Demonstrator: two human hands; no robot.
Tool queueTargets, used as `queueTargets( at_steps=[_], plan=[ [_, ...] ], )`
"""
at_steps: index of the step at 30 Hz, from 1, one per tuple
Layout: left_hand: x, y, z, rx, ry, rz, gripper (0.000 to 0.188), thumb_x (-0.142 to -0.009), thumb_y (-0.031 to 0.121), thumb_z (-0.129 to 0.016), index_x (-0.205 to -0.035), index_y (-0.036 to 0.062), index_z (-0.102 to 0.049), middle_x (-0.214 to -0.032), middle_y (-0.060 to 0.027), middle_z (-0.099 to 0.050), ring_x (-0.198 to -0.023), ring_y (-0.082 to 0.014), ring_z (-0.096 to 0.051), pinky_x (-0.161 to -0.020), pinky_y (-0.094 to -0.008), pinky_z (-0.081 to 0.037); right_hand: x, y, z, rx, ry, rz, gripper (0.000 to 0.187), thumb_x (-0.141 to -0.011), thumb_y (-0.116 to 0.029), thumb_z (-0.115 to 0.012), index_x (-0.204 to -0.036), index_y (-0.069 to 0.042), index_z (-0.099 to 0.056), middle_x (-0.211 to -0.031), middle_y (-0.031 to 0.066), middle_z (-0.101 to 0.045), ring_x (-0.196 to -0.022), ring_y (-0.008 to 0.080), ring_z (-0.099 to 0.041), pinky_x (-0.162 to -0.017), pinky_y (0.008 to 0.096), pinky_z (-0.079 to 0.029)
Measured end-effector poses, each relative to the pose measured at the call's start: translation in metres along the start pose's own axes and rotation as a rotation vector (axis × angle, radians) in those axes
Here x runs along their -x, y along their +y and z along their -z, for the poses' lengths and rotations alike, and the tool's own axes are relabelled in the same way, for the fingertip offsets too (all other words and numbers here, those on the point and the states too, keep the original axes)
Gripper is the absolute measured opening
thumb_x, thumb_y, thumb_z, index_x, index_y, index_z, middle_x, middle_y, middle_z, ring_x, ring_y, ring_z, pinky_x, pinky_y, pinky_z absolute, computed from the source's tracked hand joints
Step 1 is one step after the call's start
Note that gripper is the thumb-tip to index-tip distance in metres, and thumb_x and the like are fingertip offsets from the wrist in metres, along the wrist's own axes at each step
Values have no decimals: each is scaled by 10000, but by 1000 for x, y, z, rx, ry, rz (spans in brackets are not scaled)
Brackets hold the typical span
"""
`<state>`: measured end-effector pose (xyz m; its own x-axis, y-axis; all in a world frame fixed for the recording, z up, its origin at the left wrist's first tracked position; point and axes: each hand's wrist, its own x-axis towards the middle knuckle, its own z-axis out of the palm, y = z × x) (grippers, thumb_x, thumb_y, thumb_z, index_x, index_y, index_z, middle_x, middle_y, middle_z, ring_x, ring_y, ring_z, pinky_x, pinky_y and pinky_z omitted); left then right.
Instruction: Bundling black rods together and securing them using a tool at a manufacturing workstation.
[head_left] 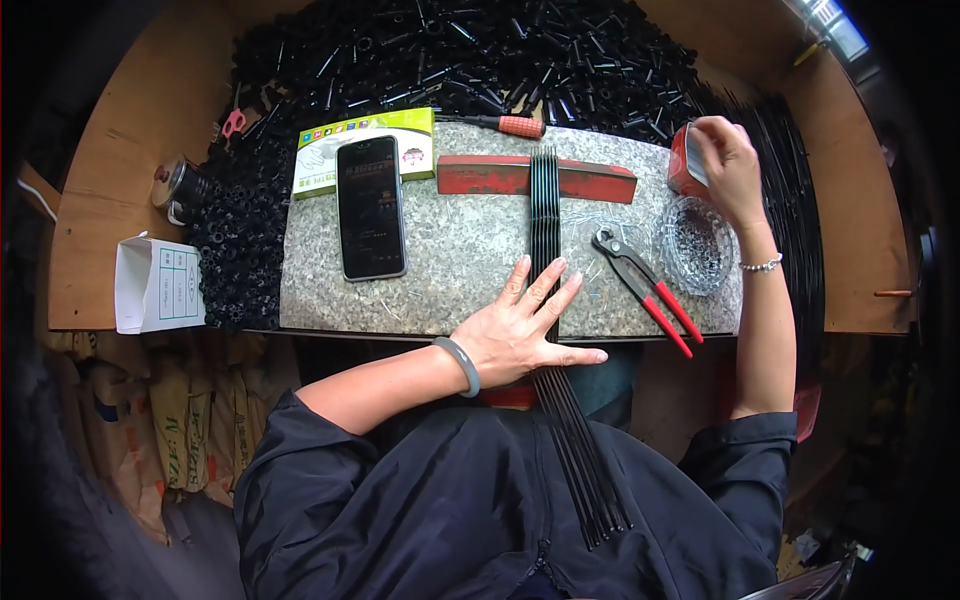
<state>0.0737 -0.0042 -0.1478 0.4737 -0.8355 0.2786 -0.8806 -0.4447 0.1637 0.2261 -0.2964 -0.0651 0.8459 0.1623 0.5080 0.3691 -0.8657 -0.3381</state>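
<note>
My left hand (510,330) lies flat, fingers spread, across a row of thin black rods (545,240). Their far ends rest over a worn red metal bar (485,177), while the near ends slope past the table edge onto my lap. At the far right, the curled fingers of my right hand (735,170) are at the top of a small red box (682,177). I cannot make out what is between the fingertips. Just nearer stands a clear glass bowl (697,262) of small pieces. Red-handled pincers (645,285) lie between the bowl and the rods.
A phone (370,215) leans on a green-and-white box (420,125). Behind the stone-patterned board lie a red-handled screwdriver (520,126) and heaped black parts (470,60). Left are a white carton (160,285), a can (185,188) and pink scissors (234,123). More black rods (790,190) line the right side.
</note>
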Motion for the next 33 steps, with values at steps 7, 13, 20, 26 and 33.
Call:
queueTargets(
  at_steps=[7,13,20,26,33],
  plan=[
    [0,-1,2,-2,-3,-7,679,-818,176,-489,-1373,514,-292,-1404,-288,-312,-1314,-478,-290,-1022,-647,-242,8,-59,-62,-296,-421,-65,161,-835,-170,-640,-933,-53,-694,-824,95,-619,-713,182,-575,-670,297,-467],
    [1,-1,1,6,2,-2,692,-809,166,-495,-1373,512,-294,-1408,-288,-307,-1316,-475,-289,-1024,-644,-242,8,-62,-79,-308,-463,-101,166,-846,-161,-648,-927,-24,-695,-801,47,-597,-669,113,-513,-628,256,-429],
    [1,-1,0,27,10,3,695,-804,162,-501,-1372,509,-301,-1413,-287,-301,-1316,-475,-287,-1024,-641,-245,9,-61,-80,-328,-457,-128,166,-845,-165,-652,-930,-30,-696,-789,34,-592,-663,96,-504,-619,255,-428],
    [1,-1,1,35,2,6,702,-801,153,-504,-1371,510,-304,-1421,-285,-287,-1322,-479,-271,-1029,-639,-238,8,-61,-82,-340,-462,-124,166,-841,-167,-658,-925,-29,-697,-788,27,-590,-662,90,-502,-615,248,-426],
    [1,-2,1,58,-4,1,726,-781,131,-520,-1366,509,-316,-1453,-244,-259,-1333,-482,-244,-1034,-639,-233,6,-69,-85,-328,-455,-128,167,-835,-175,-670,-880,-15,-687,-753,15,-586,-646,77,-492,-593,242,-419]
  ],
)
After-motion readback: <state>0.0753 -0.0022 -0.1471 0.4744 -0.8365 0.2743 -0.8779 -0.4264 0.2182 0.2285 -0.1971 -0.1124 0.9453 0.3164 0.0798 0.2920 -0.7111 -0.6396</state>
